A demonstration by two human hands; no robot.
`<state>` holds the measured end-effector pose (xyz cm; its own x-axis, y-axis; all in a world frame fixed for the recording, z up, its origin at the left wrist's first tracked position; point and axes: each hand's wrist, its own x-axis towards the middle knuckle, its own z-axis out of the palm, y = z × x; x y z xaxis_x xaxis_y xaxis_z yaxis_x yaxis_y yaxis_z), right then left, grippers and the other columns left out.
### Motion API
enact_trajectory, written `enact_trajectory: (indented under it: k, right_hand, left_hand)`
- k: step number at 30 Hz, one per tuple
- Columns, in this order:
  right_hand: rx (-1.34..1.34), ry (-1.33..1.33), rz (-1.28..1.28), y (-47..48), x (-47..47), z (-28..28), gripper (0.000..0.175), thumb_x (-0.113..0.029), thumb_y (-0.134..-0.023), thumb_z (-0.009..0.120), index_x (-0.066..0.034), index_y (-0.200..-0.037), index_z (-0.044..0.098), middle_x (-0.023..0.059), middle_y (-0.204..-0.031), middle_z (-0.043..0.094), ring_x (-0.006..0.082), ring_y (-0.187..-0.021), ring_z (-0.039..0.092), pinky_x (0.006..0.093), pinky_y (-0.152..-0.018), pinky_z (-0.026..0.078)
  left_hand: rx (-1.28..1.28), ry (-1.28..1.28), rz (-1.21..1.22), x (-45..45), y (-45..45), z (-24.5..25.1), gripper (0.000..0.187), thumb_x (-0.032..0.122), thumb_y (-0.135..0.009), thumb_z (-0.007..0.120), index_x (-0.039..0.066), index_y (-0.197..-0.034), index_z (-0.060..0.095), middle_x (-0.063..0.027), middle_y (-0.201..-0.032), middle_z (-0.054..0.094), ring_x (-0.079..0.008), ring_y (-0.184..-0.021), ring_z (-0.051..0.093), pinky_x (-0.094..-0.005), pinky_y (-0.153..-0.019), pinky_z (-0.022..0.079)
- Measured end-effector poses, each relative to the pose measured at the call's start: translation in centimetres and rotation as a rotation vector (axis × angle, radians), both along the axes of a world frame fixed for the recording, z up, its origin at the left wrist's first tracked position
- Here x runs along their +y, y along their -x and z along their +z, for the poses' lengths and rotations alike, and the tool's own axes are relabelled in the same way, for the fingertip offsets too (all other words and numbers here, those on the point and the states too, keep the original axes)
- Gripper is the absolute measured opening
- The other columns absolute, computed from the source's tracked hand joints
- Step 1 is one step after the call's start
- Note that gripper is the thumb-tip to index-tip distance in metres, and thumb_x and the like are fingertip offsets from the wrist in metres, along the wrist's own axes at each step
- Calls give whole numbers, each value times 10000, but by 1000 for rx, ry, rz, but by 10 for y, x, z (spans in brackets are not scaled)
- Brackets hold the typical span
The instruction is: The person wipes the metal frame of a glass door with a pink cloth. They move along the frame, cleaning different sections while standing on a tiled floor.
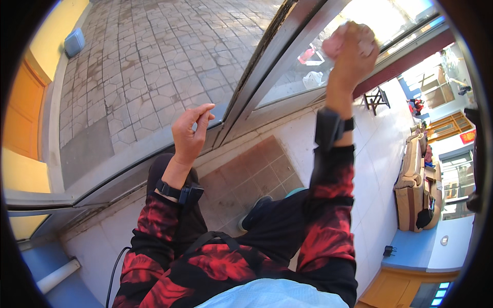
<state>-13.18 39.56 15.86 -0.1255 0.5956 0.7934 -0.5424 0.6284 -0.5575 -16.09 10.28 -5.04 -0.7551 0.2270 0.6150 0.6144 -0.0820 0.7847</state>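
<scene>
My right hand (352, 57) is raised at the upper right, pressing a crumpled pinkish cloth (334, 44) against or close to the glass pane (285, 77) of a metal-framed door or window. The hand and cloth are slightly blurred. My left hand (192, 133) is lifted at the centre left, its fingertips curled near the thumb, with nothing seen in it. It is beside the metal frame (240, 88) and in front of the paved yard. Both wrists wear black straps with a dark device.
A metal sill (127, 169) runs below the opening. Outside, a blue plastic container (74, 42) stands by the yellow wall. Brown floor tiles (246, 173) lie around my foot. A folding stool (376, 101) and a beige sofa (410, 184) stand at the right.
</scene>
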Motion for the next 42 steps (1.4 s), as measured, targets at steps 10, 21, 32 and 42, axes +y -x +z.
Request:
enact_trajectory:
  k: [10,21,32,42]
  right_hand:
    - [55,-21,-6,57,39,-18,258,-183,-1014,709,-49,-1227,656,3,-846,667,71,-689,594,224,-544,463]
    - [-482,332,-223,22,-29,-348,173,-118,-1011,664,-27,-1144,601,101,-1077,572,214,-992,633,362,-846,526]
    - [267,57,262,28,-42,-87,190,-101,-1018,673,-28,-1179,602,57,-912,631,106,-700,576,257,-619,504]
    - [-71,-266,-358,25,-71,-219,330,-116,-936,722,-59,-1239,607,135,-1120,622,308,-1144,562,454,-941,474]
  left_hand:
    - [-7,-2,11,1,2,-2,211,-37,-970,660,39,-1136,767,-59,-860,746,-128,-768,689,-249,-696,511]
    - [1,118,7,4,-13,8,205,-55,-972,639,17,-1116,766,-68,-848,733,-136,-796,718,-246,-725,532]
    - [-31,112,0,10,-12,5,193,-38,-990,643,16,-1135,758,-67,-870,740,-125,-835,717,-246,-756,532]
    - [-56,110,2,3,-13,6,178,-31,-1002,637,1,-1135,751,-57,-861,732,-132,-833,719,-244,-764,532]
